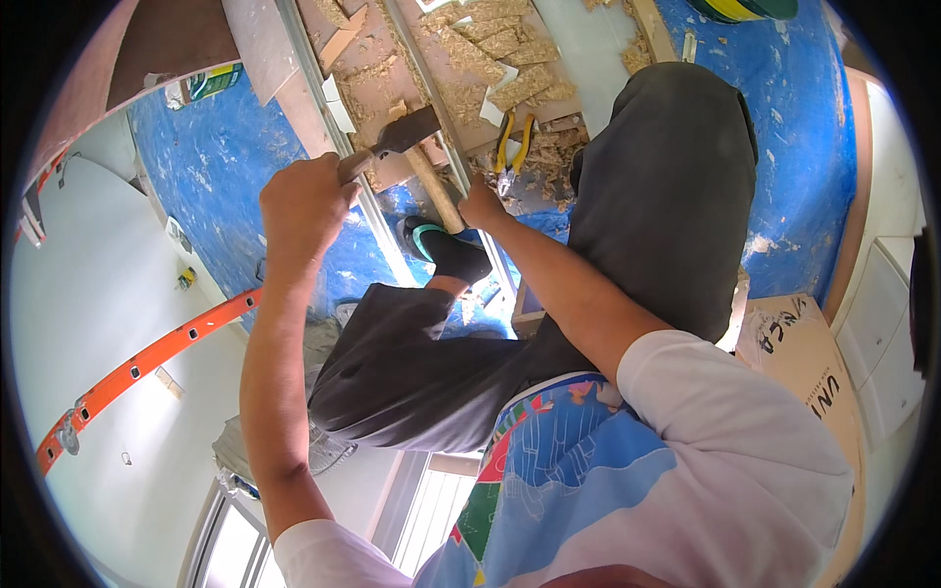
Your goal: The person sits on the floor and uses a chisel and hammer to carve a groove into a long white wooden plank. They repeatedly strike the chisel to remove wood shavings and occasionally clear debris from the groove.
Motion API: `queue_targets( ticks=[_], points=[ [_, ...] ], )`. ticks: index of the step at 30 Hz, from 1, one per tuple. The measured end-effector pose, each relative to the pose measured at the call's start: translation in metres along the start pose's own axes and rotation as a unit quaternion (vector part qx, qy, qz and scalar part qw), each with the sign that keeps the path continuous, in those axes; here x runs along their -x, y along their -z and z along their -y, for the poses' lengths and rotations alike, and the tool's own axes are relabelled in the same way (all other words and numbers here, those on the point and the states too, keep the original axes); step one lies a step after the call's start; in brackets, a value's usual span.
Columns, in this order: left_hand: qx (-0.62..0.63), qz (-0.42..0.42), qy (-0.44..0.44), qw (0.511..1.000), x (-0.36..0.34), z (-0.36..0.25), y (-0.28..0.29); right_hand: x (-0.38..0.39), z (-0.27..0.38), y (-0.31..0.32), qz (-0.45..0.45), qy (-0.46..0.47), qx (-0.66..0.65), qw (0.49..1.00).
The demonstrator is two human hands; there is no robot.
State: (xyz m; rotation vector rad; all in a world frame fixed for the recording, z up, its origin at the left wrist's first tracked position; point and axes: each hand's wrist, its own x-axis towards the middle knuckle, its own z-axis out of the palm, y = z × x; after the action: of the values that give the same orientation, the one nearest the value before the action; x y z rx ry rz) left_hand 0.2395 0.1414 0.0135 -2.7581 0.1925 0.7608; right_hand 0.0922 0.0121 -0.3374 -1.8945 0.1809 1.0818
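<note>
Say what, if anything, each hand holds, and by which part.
The left hand grips a dark-headed tool by its handle; whether the right hand holds anything cannot be told.

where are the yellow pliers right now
In the head view, the yellow pliers lie at upper centre, just above and right of the right hand, left of the bent knee.

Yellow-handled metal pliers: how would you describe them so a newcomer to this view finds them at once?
Find the raised knee in dark grey trousers, right of centre near the top. Just left of it, between the flaky tan chunks and the right hand, lie the pliers. Their bright yellow, spread handles set them apart from the dull chunks beside them.
</note>
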Motion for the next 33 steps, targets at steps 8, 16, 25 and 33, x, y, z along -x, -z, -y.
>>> queue_targets(
  ticks=[8,16,25,33],
  points=[
    [0.648,0.218,0.19,0.704,-0.021,0.028,-0.089,-0.023,-0.017,-0.036,0.009,0.078,-0.008,0.997],
    [0.594,0.055,0.15,0.789,0.028,0.016,0.011,-0.022,-0.015,-0.003,0.03,0.103,0.055,0.993],
    [0.635,-0.128,0.382,0.659,0.179,0.023,-0.05,-0.034,0.067,0.047,-0.248,0.202,-0.08,0.944],
    [0.657,-0.168,0.346,0.649,0.186,0.028,-0.054,-0.075,0.111,0.066,-0.197,0.137,-0.033,0.97]
  ],
)
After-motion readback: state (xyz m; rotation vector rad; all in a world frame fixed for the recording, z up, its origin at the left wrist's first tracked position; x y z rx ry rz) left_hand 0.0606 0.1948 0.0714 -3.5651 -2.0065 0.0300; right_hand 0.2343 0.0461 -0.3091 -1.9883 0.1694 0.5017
